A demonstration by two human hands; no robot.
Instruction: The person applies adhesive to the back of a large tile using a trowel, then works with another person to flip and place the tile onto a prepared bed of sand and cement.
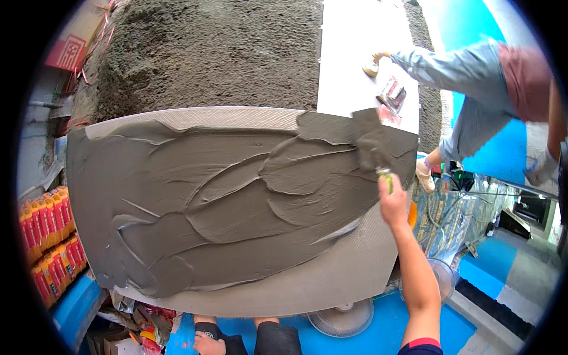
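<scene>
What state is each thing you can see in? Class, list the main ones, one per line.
Grey paste: spread in uneven ridges.
Board: mostly coated, bare along its lower edge and part of its upper edge.
Trowel: blade smeared.
Right hand: closed on the trowel's green handle.
Left hand: lowered, cut off by the picture's edge; grip unclear.
Packets: stacked.
Round wire cage: partly hidden by the board.

A dark navy short fabric sleeve [421, 349], edged with a narrow red band [425, 341], shows on the right side. Black fabric shorts [278, 340] bear a small pale marking [205, 335] at the left leg. Right forearm [419, 272], right hand [393, 204] and left hand [209, 344] are bare.
</scene>
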